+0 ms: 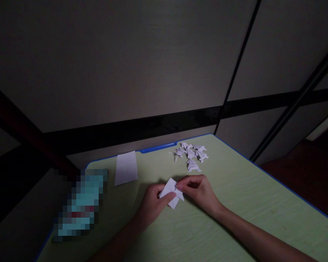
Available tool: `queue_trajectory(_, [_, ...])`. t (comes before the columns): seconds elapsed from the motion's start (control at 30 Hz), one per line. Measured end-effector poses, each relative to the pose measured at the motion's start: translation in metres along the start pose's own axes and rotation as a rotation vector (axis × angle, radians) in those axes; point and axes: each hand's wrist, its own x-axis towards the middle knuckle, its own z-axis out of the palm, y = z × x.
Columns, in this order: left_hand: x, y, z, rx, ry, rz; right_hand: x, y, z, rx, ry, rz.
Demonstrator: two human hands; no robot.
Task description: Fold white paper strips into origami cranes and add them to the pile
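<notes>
A small piece of folded white paper [169,187] is held between both hands above the table. My left hand [152,202] grips its left and lower side, the thumb lying across the front. At the paper's upper right, my right hand [198,189] pinches a flap between thumb and fingertips. Creases and pointed corners show on the paper; its back is hidden. Just beyond my right hand lie several finished-looking white origami figures [191,165], grouped close together.
The pale green table [235,189] has a blue edge. A flat white paper sheet [126,168] lies at the back left. Nearer on the left is a blurred-out teal item [84,200]. A blue strip [158,147] sits at the back edge, against cabinet panels [142,65].
</notes>
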Motion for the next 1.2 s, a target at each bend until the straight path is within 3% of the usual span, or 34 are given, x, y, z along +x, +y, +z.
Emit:
queue_trajectory(0.2, [-0.0012, 0.0039, 0.0021, 0.055, 0.070, -0.031, -0.0014, 0.0016, 0.0032, 0.011, 0.006, 0.026])
queue_trajectory(0.5, [-0.0033, 0.0064, -0.0008, 0.005, -0.001, -0.049, -0.0018, 0.0011, 0.0030, 0.048, 0.023, 0.032])
queue_trajectory(0.73, [-0.0011, 0.0048, 0.0031, 0.012, 0.064, -0.074, -0.0043, 0.0001, 0.0050, 0.019, 0.000, 0.021])
queue_trajectory(1.2, [-0.0005, 0.0032, 0.0039, -0.001, 0.039, -0.074, -0.0031, 0.0033, 0.0058, 0.091, 0.047, 0.046])
